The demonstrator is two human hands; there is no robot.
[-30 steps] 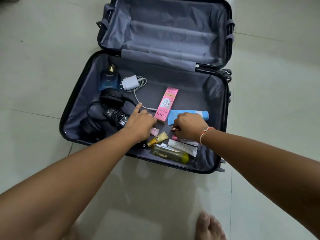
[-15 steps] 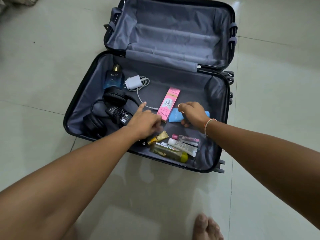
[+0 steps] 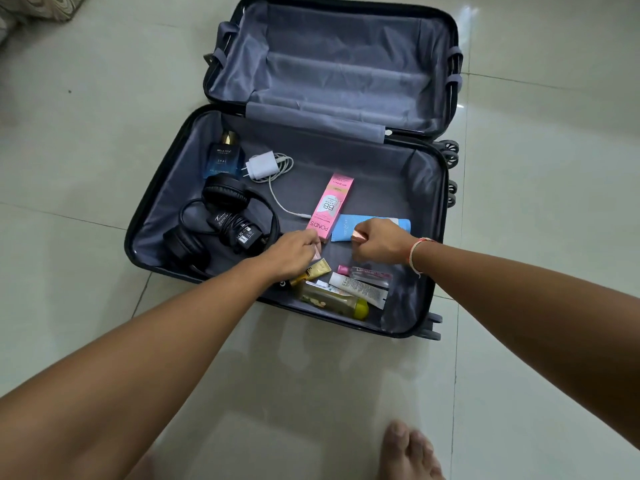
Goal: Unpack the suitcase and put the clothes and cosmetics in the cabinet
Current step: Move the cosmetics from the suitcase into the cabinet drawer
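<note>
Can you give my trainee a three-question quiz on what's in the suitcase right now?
1. True or false: the right hand is closed on a small rose-gold tube.
2. Which lies nearest the headphones? A) pink box B) perfume bottle C) yellow-capped bottle
3. Fill in: the white charger lies beside the ____ bottle.

Key: 1 true; 2 B; 3 perfume.
</note>
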